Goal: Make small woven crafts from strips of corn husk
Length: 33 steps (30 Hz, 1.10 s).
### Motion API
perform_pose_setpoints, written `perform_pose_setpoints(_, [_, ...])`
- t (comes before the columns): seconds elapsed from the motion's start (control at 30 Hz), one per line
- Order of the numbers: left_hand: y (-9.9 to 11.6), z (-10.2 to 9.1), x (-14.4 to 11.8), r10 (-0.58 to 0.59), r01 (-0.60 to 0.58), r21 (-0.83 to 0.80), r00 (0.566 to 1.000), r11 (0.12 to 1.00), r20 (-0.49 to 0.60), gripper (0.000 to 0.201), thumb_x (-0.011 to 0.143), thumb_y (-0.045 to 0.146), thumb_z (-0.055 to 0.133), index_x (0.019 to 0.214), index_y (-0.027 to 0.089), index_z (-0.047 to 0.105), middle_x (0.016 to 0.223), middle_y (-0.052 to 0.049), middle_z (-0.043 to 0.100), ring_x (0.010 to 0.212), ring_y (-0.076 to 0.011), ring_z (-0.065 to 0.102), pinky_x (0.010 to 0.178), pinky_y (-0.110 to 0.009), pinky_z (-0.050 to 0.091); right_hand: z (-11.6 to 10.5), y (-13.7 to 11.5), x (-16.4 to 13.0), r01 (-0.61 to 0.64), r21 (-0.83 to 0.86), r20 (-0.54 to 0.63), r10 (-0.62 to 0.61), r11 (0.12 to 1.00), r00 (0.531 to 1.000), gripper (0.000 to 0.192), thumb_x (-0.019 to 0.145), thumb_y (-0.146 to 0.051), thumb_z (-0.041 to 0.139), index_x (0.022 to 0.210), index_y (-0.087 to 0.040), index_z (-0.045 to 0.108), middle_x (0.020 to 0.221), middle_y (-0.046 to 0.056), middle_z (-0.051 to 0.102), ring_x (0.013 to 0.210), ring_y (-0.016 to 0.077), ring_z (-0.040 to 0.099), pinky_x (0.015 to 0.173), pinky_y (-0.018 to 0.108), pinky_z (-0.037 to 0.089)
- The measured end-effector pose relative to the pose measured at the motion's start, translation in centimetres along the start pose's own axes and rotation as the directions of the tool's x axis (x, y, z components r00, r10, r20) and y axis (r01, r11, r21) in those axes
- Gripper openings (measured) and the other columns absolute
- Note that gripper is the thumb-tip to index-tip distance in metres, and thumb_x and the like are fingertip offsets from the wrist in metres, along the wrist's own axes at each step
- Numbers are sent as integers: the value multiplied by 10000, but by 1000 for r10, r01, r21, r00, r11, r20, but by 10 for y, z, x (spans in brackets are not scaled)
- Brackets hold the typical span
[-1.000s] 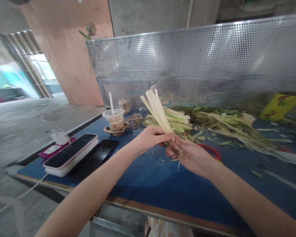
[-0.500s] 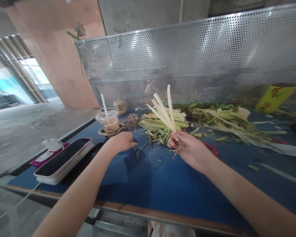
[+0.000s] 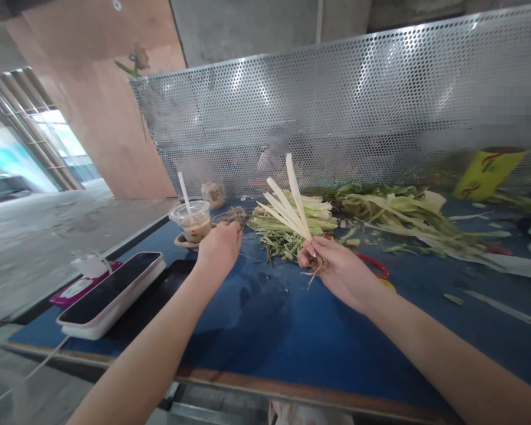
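Observation:
In the head view my right hand (image 3: pixel 336 262) pinches a fan of pale plant strips (image 3: pixel 287 209) by their lower ends. Thin brown strands dangle below those fingers. My left hand (image 3: pixel 221 248) is at the near edge of a tangled pile of brown strings (image 3: pixel 233 216), back of the hand towards me. Its fingers are curled and mostly hidden, so I cannot make out what they hold. Behind the strips lies a heap of pale green stalks (image 3: pixel 314 212), with short green trimmings (image 3: pixel 285 245) in front of it.
A lidded drink cup (image 3: pixel 193 223) with a straw stands left of the strings. A white-cased phone-like device (image 3: pixel 110 295) lies at the left edge. Leafy scraps (image 3: pixel 393 215), a yellow tube (image 3: pixel 487 171) and a red ring-like handle (image 3: pixel 376 265) are right. A perforated metal panel (image 3: pixel 336 112) rises behind.
My left hand has moved forward to the string pile, its fingers now turned away from me. My right hand keeps its grip, and the pale strips tilt slightly more to the left.

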<state>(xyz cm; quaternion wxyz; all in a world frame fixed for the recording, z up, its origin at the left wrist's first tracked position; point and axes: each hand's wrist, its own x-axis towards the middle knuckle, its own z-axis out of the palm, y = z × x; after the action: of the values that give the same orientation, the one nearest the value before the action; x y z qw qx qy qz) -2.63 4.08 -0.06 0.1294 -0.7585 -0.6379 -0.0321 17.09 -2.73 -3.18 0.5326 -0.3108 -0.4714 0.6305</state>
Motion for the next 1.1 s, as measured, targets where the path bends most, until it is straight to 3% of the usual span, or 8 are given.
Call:
perform_pose_setpoints(0.1, [-2, -3, -2, 78, -107, -73, 944, 992, -322, 302, 893, 259, 300, 975, 143, 566, 988, -124, 587, 948, -227, 570, 747, -310, 455, 2, -1, 0, 9, 29, -8, -9, 1000, 1000, 205, 807, -264, 482, 621, -186, 441, 687, 5, 495, 678, 135, 439, 618, 274, 284])
perform_pose_setpoints(0.23, [2, 1, -8, 150, -417, -275, 742, 866, -653, 189, 840, 249, 442, 839, 157, 606, 846, -61, 646, 796, -166, 604, 726, -262, 467, 2, -2, 1, 24, 112, -15, -23, 993, 1000, 201, 784, -262, 528, 613, -187, 452, 708, 1, 504, 714, 131, 466, 634, 263, 311])
perform_pose_setpoints(0.3, [9, 3, -15, 97, -491, -442, 744, 751, -661, 164, 831, 260, 466, 842, 175, 605, 776, -19, 662, 686, -124, 611, 675, -223, 474, 2, -2, 1, 13, 145, -8, -12, 989, 1000, 195, 765, -270, 554, 615, -188, 459, 716, 3, 518, 716, 132, 479, 621, 258, 318])
perform_pose_setpoints(0.37, [20, 4, -24, 96, -504, -598, 808, 623, -582, 189, 845, 280, 441, 858, 191, 608, 764, -1, 674, 641, -103, 615, 637, -198, 481, 3, -2, 0, -19, 156, 1, 19, 988, 1000, 177, 747, -282, 576, 634, -188, 478, 734, 12, 542, 715, 136, 490, 591, 255, 318])
perform_pose_setpoints(0.47, [35, 7, -35, 160, -505, -629, 838, 591, -522, 186, 839, 277, 457, 886, 213, 626, 816, -1, 687, 659, -104, 620, 641, -196, 478, 4, -2, -1, -51, 173, -2, 52, 984, 999, 149, 719, -288, 609, 665, -184, 517, 737, 16, 560, 694, 132, 495, 558, 248, 316])
perform_pose_setpoints(0.57, [43, 11, -39, 213, -590, -565, 777, 577, -592, 173, 837, 241, 468, 880, 215, 634, 819, -15, 682, 705, -113, 617, 674, -209, 474, 4, -2, -2, -45, 193, 3, 46, 980, 999, 145, 700, -273, 629, 640, -184, 531, 701, -2, 537, 650, 121, 483, 582, 253, 337])
perform_pose_setpoints(0.77, [41, 11, -34, 148, -766, -417, 544, 489, -826, 110, 790, 183, 546, 776, 193, 655, 736, -31, 583, 720, -119, 553, 636, -221, 464, 4, -4, -5, -14, 176, 105, -5, 984, 994, 133, 725, -241, 605, 618, -177, 558, 712, 7, 524, 685, 123, 485, 632, 255, 356])
perform_pose_setpoints(1.1, [42, 13, -30, 169, -825, -396, 492, 405, -854, 156, 736, 132, 614, 855, 218, 667, 798, -15, 541, 758, -108, 526, 656, -229, 450, 6, -9, -6, 13, 236, -20, -9, 972, 1000, 149, 668, -151, 589, 539, -166, 517, 705, 14, 477, 717, 138, 457, 597, 263, 346])
